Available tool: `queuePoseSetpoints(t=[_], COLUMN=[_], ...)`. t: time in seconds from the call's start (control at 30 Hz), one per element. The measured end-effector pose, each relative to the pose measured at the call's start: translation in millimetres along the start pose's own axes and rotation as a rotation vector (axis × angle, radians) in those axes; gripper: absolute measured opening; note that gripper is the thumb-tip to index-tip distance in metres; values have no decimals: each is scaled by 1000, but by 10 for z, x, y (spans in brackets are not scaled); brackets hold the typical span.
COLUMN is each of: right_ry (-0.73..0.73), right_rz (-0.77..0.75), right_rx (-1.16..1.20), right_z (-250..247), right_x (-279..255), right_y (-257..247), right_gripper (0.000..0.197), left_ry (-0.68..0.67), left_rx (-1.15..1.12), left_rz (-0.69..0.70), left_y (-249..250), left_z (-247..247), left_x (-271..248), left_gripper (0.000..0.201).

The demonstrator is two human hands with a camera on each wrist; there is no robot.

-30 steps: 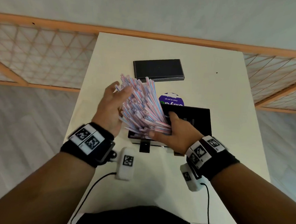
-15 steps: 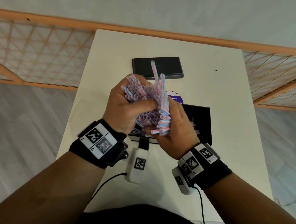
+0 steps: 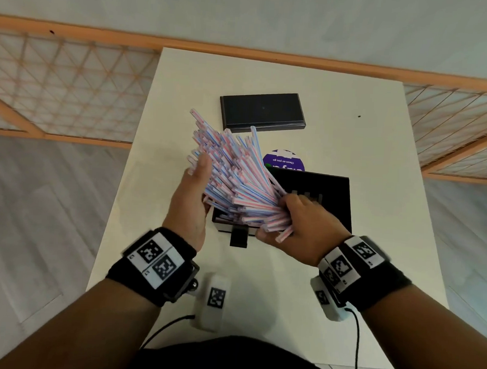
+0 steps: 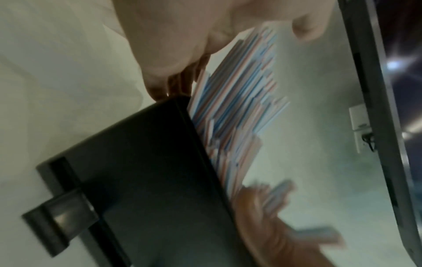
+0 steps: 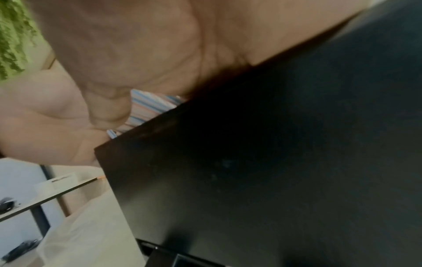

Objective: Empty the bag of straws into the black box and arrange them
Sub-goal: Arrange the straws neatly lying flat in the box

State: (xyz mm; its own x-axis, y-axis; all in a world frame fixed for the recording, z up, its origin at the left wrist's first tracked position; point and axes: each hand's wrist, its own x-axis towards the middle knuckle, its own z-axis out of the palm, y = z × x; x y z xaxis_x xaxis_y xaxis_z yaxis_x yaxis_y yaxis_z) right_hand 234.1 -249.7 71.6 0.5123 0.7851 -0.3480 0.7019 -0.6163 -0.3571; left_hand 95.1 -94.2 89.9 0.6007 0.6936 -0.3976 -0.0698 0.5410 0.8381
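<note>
Change since earlier frame: straws, half a second ago bunched upright between both fists, now lie fanned out and slanted, their far ends spread up and to the left.
Right hand: nearest the onlooker; fingers curled round the near ends of the bundle, gripping them just above the near edge of the box.
Left hand: palm turned inward, fingers roughly straight, pressing flat against the left flank of the fan; it steadies and closes on nothing.
Black box: open, on the white table, directly under the bundle; a few straws show inside on its floor.
Bag: cannot be identified with confidence in any view.
Purple round label: on the table just beyond the box.
Black lid: farthest, lying flat and well apart from the box.
Step in hand: judged to be arranging, squaring a loose handful before laying it down.
Next move calls for: closing the fan so the straws run parallel, then lowering them lengthwise into the box.
</note>
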Motion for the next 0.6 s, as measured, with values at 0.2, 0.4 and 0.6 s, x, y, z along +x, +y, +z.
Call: queuePoseSetpoints(t=[0.2,0.4,0.6], right_ry=[-100,-1,50], right_rz=[6,-5,0], right_rx=[2,-99,-64], right_z=[-36,29,63], right_x=[126,162,139], right_y=[-69,-389,-418], right_gripper=[110,96,90], left_ry=[-112,-152,-140], left_rx=[379,536,1120], left_rz=[168,6,214], left_y=[-184,-252,-83], left_z=[-13,-112,-83], left_x=[-68,-105,-179], left_gripper=[64,84,47])
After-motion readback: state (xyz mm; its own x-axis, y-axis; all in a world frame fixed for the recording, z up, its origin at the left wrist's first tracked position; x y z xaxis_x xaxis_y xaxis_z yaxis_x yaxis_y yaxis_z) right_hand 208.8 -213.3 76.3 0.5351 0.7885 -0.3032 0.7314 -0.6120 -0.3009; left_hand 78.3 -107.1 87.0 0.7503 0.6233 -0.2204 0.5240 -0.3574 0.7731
